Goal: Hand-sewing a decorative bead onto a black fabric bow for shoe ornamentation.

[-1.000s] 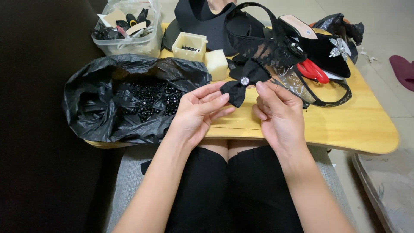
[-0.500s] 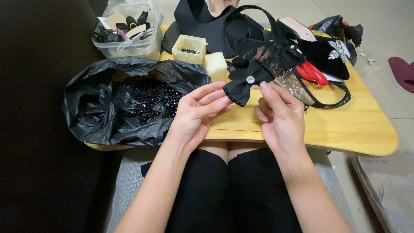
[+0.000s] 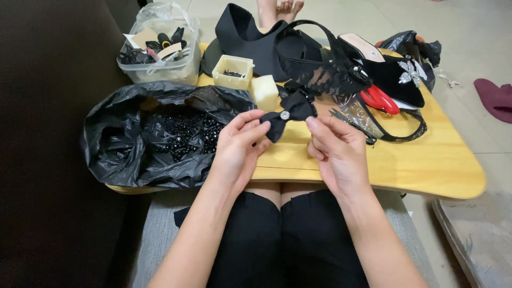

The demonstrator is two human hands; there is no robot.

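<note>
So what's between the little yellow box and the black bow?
A pale foam block sits between the small yellow box and the black bow, seen from the head camera. The left hand holds the bow.

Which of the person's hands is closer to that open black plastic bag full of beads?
The left. The left hand is right beside the open black plastic bag, at its right edge. The right hand is farther right, over the wooden table.

Both bare forearms come up from the bottom edge and lean toward each other. The left hand (image 3: 237, 146) has its back to the camera, the fingers bent and the fingertips (image 3: 258, 118) pinched together. The right hand (image 3: 337, 152) is just beside it, fingers half curled, the index finger stretched forward.
</note>
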